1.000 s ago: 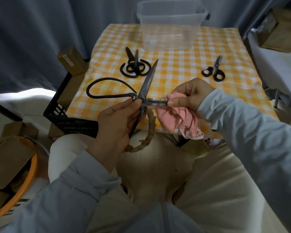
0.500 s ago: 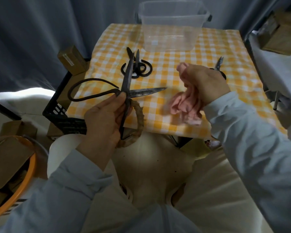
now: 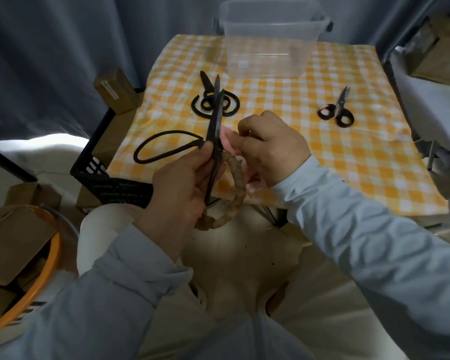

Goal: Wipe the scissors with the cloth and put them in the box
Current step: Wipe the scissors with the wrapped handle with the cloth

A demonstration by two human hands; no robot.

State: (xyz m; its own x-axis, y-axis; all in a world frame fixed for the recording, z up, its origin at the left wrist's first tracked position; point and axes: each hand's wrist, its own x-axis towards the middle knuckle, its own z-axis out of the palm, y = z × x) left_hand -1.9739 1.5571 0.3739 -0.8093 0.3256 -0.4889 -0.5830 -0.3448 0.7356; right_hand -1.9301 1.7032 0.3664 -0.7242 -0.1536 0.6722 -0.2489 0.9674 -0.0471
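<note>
My left hand [image 3: 182,188] grips large black iron scissors [image 3: 216,120] near their pivot, blades together and pointing away from me. One handle is a bare black loop at the left; the other is wrapped in tan cord and hangs below my hands. My right hand [image 3: 270,149] holds the pink cloth [image 3: 227,141] bunched against the right side of the blades near the pivot. Most of the cloth is hidden under that hand. The clear plastic box [image 3: 268,48] stands open at the far edge of the checked table.
Two more black scissors lie on the yellow-checked tablecloth [image 3: 361,157]: one pair [image 3: 208,105] behind the held blades, a small pair [image 3: 337,110] at the right. A black crate [image 3: 96,172] with cardboard boxes stands left of the table. An orange-rimmed tub [image 3: 37,276] sits at lower left.
The scissors' blades have closed from wide open to together. My right hand, lifted away with the cloth half a second ago, has come back to the blades near the pivot.
</note>
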